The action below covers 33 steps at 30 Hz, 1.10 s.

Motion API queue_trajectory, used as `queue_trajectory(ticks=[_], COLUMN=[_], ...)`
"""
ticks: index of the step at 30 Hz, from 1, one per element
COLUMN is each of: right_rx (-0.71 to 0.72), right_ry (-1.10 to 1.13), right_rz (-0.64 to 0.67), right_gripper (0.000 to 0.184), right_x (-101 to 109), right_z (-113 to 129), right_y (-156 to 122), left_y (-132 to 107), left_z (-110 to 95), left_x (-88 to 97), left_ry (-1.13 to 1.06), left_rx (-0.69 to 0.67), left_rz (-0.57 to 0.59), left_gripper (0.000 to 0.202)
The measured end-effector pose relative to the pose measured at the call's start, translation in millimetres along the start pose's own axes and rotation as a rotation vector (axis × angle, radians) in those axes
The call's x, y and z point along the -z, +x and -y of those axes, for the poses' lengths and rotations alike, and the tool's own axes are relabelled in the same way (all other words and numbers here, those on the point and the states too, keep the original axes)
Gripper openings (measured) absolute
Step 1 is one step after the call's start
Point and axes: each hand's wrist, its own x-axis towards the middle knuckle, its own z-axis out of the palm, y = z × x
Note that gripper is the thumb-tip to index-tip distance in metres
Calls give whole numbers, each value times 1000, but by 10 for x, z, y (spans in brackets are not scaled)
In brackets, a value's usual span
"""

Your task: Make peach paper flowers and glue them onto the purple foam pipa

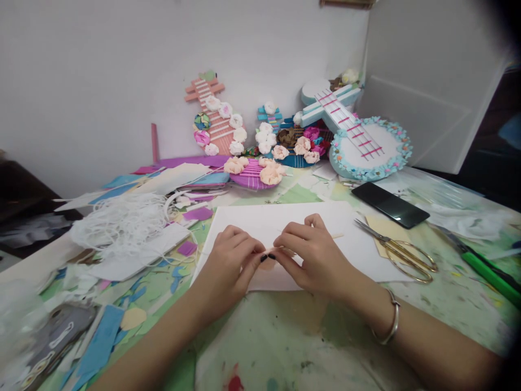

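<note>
Over a white sheet point(236, 217), my left hand point(230, 260) and my right hand point(311, 252) meet fingertip to fingertip. Both are closed in a pinch on a small piece of peach paper point(267, 265), part of which shows below the thumbs. The fingers cover the rest of its shape. Past my right hand's knuckles the end of a thin pale stick point(337, 235) pokes out; whether it is held or lies on the sheet, I cannot tell. Gold-handled scissors point(401, 252) lie to the right of my right hand, on the sheet's edge.
A black phone point(391, 203) and a green-handled tool point(490, 274) lie at the right. On the left are a heap of white string point(122, 228) and blue paper scraps point(100, 342). Paper-flowered instrument models, among them a light-blue one point(366, 146), line the wall.
</note>
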Motion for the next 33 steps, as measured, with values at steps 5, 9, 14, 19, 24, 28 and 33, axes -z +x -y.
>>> queue_trajectory(ticks=[5, 9, 14, 19, 24, 28, 33], right_rx=[-11, -12, -31, -46, -62, -63, -81], right_ry=[12, 14, -26, -65, -66, -72, -38], right_rz=[27, 41, 65, 5, -80, -112, -120], right_gripper=[23, 23, 25, 26, 21, 17, 16], right_x=[10, 16, -4, -33, -46, -51, -60], right_z=[-10, -10, -12, -13, -2, 3, 3], right_y=[10, 6, 1, -15, -22, -26, -33], left_y=[21, 40, 37, 23, 11, 14, 15], left_z=[9, 1, -6, 18, 2, -26, -30], left_x=[30, 46, 21, -12, -27, -19, -9], left_ry=[-174, -266, -242, -171, -102, -71, -61], left_rx=[150, 252, 272, 201, 132, 115, 95], left_rz=[76, 125, 132, 113, 45, 17, -22], left_gripper=[16, 17, 16, 13, 13, 13, 12])
